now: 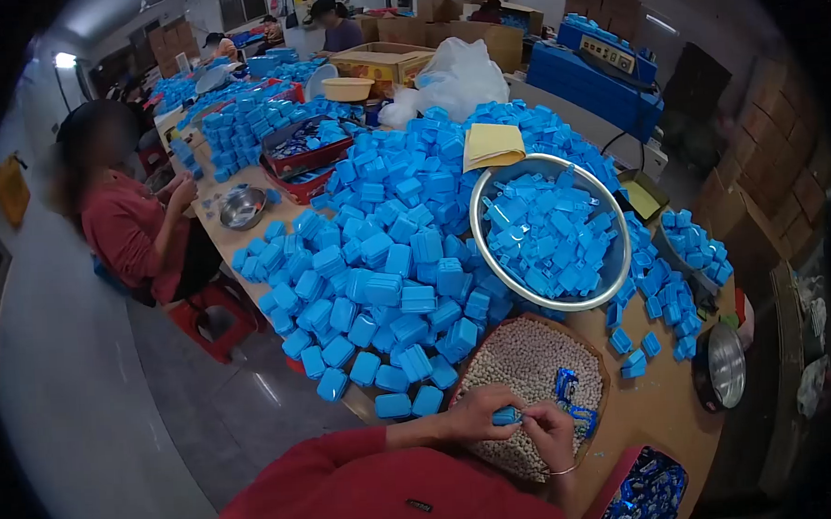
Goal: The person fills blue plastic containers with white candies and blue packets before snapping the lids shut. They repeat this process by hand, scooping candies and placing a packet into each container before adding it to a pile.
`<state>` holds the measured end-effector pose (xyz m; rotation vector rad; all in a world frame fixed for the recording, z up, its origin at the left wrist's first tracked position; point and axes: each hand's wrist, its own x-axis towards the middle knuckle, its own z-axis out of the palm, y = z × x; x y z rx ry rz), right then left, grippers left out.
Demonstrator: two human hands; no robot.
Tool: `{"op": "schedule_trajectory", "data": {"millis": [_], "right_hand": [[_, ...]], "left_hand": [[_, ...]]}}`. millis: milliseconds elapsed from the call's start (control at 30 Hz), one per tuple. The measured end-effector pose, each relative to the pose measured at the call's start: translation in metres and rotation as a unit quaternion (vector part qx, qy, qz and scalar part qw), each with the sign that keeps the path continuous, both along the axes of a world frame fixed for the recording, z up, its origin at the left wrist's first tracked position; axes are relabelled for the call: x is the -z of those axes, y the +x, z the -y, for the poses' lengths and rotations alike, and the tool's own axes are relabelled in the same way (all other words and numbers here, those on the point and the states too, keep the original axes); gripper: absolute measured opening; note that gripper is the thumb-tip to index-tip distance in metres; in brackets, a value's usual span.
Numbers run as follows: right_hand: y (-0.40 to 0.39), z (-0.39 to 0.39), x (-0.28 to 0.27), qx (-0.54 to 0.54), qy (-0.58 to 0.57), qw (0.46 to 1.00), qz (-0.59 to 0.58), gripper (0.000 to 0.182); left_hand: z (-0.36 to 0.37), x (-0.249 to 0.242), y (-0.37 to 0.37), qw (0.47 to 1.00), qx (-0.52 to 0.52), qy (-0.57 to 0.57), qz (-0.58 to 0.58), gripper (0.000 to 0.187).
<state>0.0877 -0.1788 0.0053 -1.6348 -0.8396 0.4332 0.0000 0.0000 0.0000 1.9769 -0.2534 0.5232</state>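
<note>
My left hand point(482, 411) is closed around a small blue plastic box point(506, 416), just above a tray of pale round beads point(522, 352). My right hand point(549, 432) meets it at the box's right end, its thumb and fingertips pinched together. Whatever lies in that pinch is too small to make out. Several shiny blue packets point(585, 421) lie on the beads beside my right hand. A metal basin point(479, 247) full of loose blue plastic parts point(554, 235) stands behind the tray. Left of it spreads a big heap of closed blue boxes point(380, 289).
A red-rimmed box of dark blue packets point(648, 490) sits at the near right. Loose blue parts point(663, 295) and a metal bowl point(724, 367) lie along the right edge. A co-worker in a red top point(136, 225) sits at the left by a small bowl point(244, 209).
</note>
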Motion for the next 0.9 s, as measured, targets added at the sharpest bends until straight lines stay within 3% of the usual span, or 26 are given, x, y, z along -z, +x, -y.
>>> {"op": "schedule_trajectory", "data": {"millis": [233,467,600,700,800,900], "right_hand": [[-0.007,-0.007,0.001,0.024,-0.036,0.990,0.132,0.007],[-0.010,-0.012,0.008,0.008,-0.027,0.983,0.179,0.010],[-0.010,-0.008,0.025,-0.027,0.020,0.999,-0.020,0.009],[-0.011,-0.006,0.020,-0.045,0.024,0.998,-0.040,0.007],[-0.010,-0.011,0.017,-0.024,0.022,0.999,-0.004,0.005],[-0.002,-0.006,0.029,-0.034,-0.042,0.991,0.124,0.010]], "left_hand": [[0.001,0.002,0.002,0.999,-0.021,0.034,0.031,0.032],[0.002,-0.001,-0.004,0.993,-0.046,0.092,0.063,0.033],[-0.003,0.001,-0.003,0.997,0.001,0.065,0.032,0.043],[-0.004,-0.001,-0.001,0.998,0.043,-0.024,-0.030,0.050],[-0.003,-0.004,-0.003,0.996,0.027,-0.042,-0.077,0.054],[0.000,0.004,-0.002,0.999,-0.005,0.003,-0.050,0.057]]}}
